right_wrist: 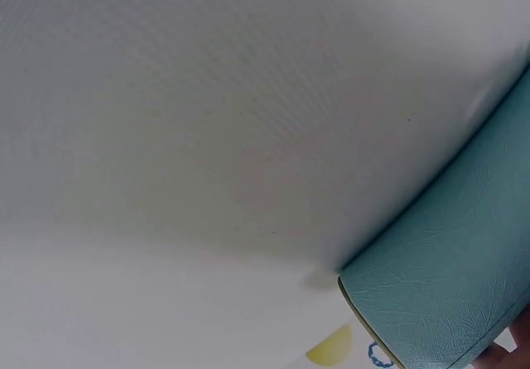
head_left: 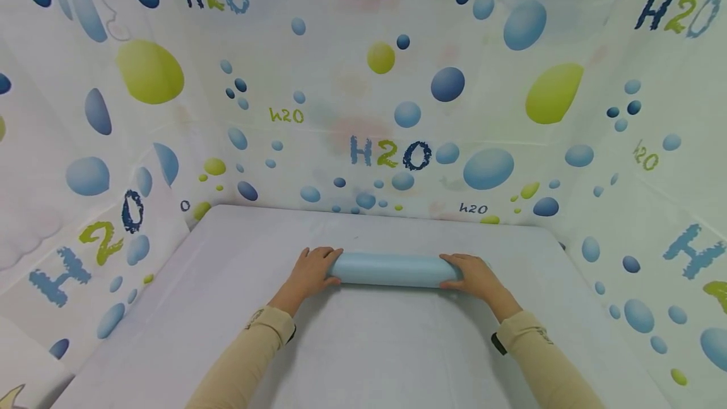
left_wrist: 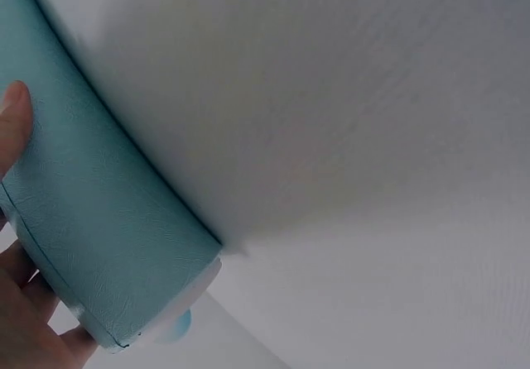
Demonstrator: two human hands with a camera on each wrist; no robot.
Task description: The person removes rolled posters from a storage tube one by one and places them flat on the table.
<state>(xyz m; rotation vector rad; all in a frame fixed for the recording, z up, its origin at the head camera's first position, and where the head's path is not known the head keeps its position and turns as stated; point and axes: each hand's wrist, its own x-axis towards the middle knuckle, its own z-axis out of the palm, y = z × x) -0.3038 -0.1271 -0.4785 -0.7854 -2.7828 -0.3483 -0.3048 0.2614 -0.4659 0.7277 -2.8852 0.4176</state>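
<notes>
A smooth, light-blue cylindrical roll with a leather-like grain [head_left: 392, 269] lies crosswise on the surface, its long side facing the person. Both wrist views show creases in its skin and a seam line running along it.

The person's left grip [head_left: 311, 272] is curled round one end and the right grip [head_left: 477, 276] round the other, so the roll spans the gap between them. On each, the thumb presses the near side while the fingers reach over the top to the far side; each is open only as wide as the roll is thick.

Both forearms stretch forward from the bottom edge in beige sleeves [head_left: 241, 358], angling inward, with a black band [head_left: 498, 343] showing at the right cuff.

Beneath is a broad, plain white surface [head_left: 392, 352], softly shadowed near the arms. White sheeting [head_left: 335, 87] walls it in at the back and both sides, printed with blue and lime-green droplets and "H2O" lettering in navy, pale blue and green.
</notes>
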